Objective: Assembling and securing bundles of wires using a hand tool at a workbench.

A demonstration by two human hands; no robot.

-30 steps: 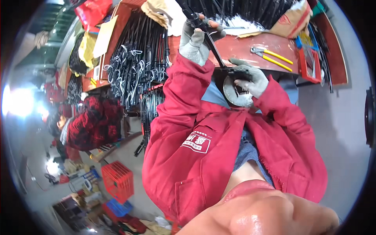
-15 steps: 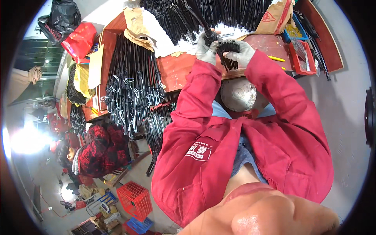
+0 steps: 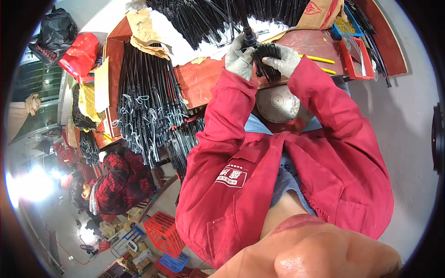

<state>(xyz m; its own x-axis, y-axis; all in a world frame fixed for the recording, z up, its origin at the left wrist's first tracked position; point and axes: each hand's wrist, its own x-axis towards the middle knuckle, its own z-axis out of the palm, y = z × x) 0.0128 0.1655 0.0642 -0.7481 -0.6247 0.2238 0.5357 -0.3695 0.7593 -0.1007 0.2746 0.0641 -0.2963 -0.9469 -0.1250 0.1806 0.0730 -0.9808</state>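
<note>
My left hand (image 3: 238, 61), in a pale grey glove, is closed around the lower end of a black umbrella frame (image 3: 243, 21), whose shaft runs away from me over the table. Beside it, my gloved right hand (image 3: 285, 62) pinches a fanned row of thin black umbrella ribs (image 3: 266, 56), thumb lying across them. These ribs sit right against the left hand's fingers; how they join the shaft is hidden. Both hands are above the near edge of the red table (image 3: 199, 78). A large heap of black frames (image 3: 194, 21) lies on white sheeting beyond the hands.
More black frames with white cords (image 3: 148, 102) hang over the table edge at left. Yellow rods (image 3: 320, 59), a red bin (image 3: 356, 60) and a blue bin (image 3: 346, 28) are at right. Below the hands is a round metal disc (image 3: 278, 105). Another person (image 3: 123, 180) bends at far left.
The shaft in my left hand has swung more upright in view. The fanned ribs have turned slightly in my right hand. The whole view has shifted a little.
</note>
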